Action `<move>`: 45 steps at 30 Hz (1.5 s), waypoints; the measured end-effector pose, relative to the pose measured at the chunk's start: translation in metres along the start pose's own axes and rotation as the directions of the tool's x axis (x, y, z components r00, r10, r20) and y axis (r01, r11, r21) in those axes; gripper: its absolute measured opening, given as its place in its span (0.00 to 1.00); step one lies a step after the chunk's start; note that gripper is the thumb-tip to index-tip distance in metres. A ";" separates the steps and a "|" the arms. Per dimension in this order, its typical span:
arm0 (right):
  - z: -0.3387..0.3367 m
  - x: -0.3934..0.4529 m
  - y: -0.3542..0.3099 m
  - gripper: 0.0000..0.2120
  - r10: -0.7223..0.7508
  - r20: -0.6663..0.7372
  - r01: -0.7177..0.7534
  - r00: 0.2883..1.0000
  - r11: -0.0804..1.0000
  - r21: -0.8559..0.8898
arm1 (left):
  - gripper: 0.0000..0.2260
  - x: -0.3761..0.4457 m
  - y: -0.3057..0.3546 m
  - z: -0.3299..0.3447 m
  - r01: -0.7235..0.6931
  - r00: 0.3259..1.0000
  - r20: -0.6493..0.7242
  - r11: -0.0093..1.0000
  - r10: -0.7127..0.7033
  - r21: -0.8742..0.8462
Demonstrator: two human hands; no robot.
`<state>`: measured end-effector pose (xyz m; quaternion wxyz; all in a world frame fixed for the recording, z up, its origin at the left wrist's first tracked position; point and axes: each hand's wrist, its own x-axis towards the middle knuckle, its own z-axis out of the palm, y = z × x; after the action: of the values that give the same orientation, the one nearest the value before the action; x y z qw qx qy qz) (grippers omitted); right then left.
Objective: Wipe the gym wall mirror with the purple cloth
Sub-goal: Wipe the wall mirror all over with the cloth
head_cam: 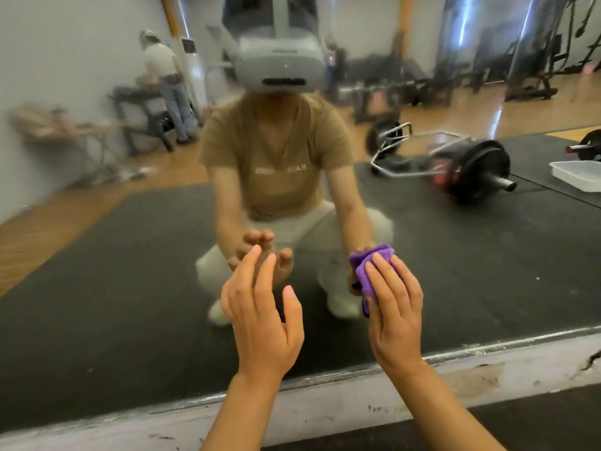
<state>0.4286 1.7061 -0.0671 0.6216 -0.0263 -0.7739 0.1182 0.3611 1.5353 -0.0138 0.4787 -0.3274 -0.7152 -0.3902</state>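
1. The purple cloth [370,271], a soft ribbed bundle, was bunched against the low part of the wall mirror [130,255], right of centre; the right hand [395,307] pressed it flat with straight fingers, a grip of pressure only, nothing curled round it.
2. The left hand [260,320] hovered open beside it, holding nothing, fingertips near the glass; touching would probably leave fresh smears.
3. So bunched, the cloth could slip from under the palm or merely streak the hazy glass.
4. Below ran a scuffed white ledge [487,369]; reflected were black mats and a loaded barbell [471,167].
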 end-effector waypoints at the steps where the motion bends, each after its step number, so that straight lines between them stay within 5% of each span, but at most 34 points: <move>1: -0.008 0.004 -0.004 0.18 0.017 0.031 -0.017 0.999 1.000 0.004 | 0.21 0.005 0.004 -0.003 -0.011 1.000 0.029 1.000 0.012 -0.007; 10: -0.086 0.079 -0.022 0.19 0.025 0.423 0.037 0.906 0.990 -0.138 | 0.15 0.073 0.042 -0.059 -0.015 0.948 0.317 0.999 0.025 -0.033; 24: -0.222 0.341 -0.064 0.22 -0.122 0.654 0.200 0.746 0.979 -0.045 | 0.16 0.292 0.161 -0.136 -0.086 0.843 0.536 0.995 0.044 0.053; 33: -0.277 0.475 -0.049 0.24 -0.116 0.670 0.195 0.733 0.980 -0.043 | 0.15 0.431 0.236 -0.127 -0.172 0.860 0.494 0.984 0.126 0.048; 45: -0.305 0.559 -0.049 0.24 -0.203 0.570 0.314 0.796 0.944 -0.101 | 0.15 0.494 0.265 -0.122 -0.280 0.882 0.394 0.960 0.258 0.000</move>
<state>0.6027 1.8095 0.5387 0.3768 0.0559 -0.9237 -0.0402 0.4752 1.6032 0.5441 0.3852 -0.4808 -0.7544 -0.2265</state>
